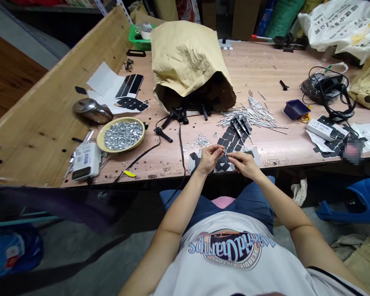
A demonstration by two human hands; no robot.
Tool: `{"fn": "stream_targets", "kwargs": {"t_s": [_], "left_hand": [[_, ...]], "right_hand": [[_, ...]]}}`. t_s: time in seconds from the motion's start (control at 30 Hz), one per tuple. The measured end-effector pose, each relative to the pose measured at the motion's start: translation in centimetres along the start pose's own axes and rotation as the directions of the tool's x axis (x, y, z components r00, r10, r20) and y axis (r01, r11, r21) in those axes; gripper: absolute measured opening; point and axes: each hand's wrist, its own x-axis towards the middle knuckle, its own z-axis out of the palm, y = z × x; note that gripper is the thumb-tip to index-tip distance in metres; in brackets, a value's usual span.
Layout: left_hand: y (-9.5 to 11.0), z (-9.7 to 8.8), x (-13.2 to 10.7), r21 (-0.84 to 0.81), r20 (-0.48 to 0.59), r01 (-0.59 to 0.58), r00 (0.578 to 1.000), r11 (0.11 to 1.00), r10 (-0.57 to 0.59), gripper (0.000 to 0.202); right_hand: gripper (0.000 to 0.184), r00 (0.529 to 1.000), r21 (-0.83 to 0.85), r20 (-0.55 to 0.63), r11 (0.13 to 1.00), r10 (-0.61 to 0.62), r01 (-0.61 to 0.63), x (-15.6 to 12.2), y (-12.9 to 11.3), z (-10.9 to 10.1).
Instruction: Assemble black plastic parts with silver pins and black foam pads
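Note:
My left hand [210,157] and my right hand [244,163] meet at the near edge of the wooden table [265,70], fingers pinched together. Between them they hold a thin silver metal pin [225,152]. They hover over a sheet of black pads [231,144]. Just beyond lies a pile of silver pins [253,115] with a few black clips [240,124] on it. A scatter of tiny metal bits [200,142] lies left of the sheet.
A brown paper sack [186,61] lies open toward me with black parts spilling out. A yellow dish of metal bits [121,134], a white device [86,161], a steel bowl [92,110] and a black cable [181,144] sit left. A blue tray [296,109] and headset [333,88] sit right.

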Motion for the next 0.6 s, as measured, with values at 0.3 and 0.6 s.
{"fn": "stream_targets", "kwargs": {"t_s": [0.3,0.6], "left_hand": [[0.56,0.33,-0.25,-0.038,0.005,-0.01,1.0,0.999,0.011,0.034],[0.37,0.11,-0.27,0.007,0.043,0.005,0.999,1.0,-0.005,0.038]], "right_hand": [[0.031,0.997,-0.058,-0.017,0.996,-0.075,0.074,-0.34,-0.48,0.23],[0.034,0.998,-0.001,-0.055,0.999,-0.045,0.045,-0.71,-0.05,0.75]]}}
